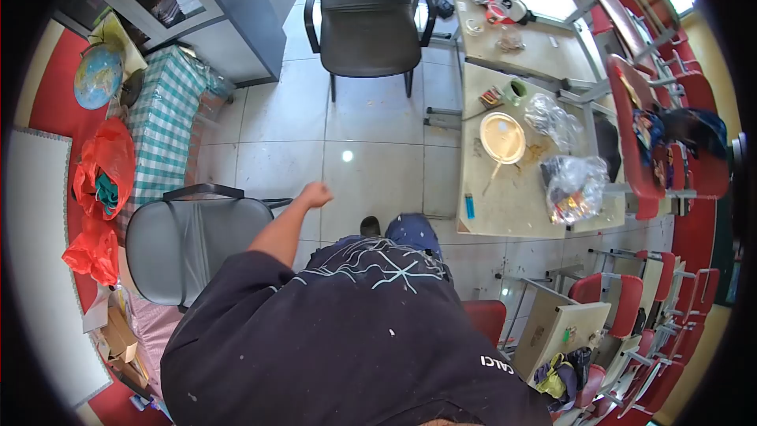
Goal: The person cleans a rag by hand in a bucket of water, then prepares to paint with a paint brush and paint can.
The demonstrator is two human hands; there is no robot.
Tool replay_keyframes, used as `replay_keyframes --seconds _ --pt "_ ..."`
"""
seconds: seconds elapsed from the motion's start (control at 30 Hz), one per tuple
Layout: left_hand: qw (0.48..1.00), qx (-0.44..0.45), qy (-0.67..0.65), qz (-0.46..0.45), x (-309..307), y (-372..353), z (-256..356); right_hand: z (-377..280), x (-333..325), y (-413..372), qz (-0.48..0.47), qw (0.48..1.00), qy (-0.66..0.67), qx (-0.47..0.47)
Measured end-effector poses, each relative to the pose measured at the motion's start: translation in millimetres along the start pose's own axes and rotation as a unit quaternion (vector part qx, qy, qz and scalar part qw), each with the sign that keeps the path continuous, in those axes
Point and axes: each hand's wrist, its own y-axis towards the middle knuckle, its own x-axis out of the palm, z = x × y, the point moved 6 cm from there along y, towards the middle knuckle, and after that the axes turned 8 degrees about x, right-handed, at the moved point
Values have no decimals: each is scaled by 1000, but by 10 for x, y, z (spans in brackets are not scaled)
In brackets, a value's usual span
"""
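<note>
My left hand (317,194) hangs in front of my body over the tiled floor, its fingers curled closed, and nothing shows in it. It touches nothing and is nearest to the grey chair (197,241) on the left, just beyond the armrest. My right hand is out of view. A dark printed shirt (355,331) covers my body, with a dark shoe (370,226) below.
A black armchair (371,24) stands ahead. On the right, a stained table (497,205) bears a cream tub (502,138), a green cup (515,92), a blue lighter (470,206) and plastic bags (574,188). Red chairs (627,304) crowd the right; a globe (98,76) and red bags (102,166) are left.
</note>
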Motion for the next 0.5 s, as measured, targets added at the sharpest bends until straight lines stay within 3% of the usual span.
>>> replay_keyframes --seconds 0.17,0.3,0.33,0.37,0.43,0.47,0.5 --pt "986 80 -135 64 -1071 1242 884 -1618 -340 575 -34 997 -27 -65" --pt "973 112 -197 52 -1590 1561 1144 -3336 -636 1180 -62 982 -27 -176" --pt "975 101 -189 54 -1721 1536 1030 -3780 -751 1273 -64 978 -31 -195" --pt "981 73 -170 50 -1795 1483 778 -4230 -923 1121 -65 989 -26 -132" --pt "991 3 -125 38 -1987 1195 116 -4796 -1093 1209 -24 995 -28 -97" --pt "995 -33 -82 41 -2022 1034 -374 -5044 -1145 1651 25 990 -31 -139" --pt "999 -40 6 4 -1906 909 -1045 -5600 -1266 1334 21 971 -180 -156"
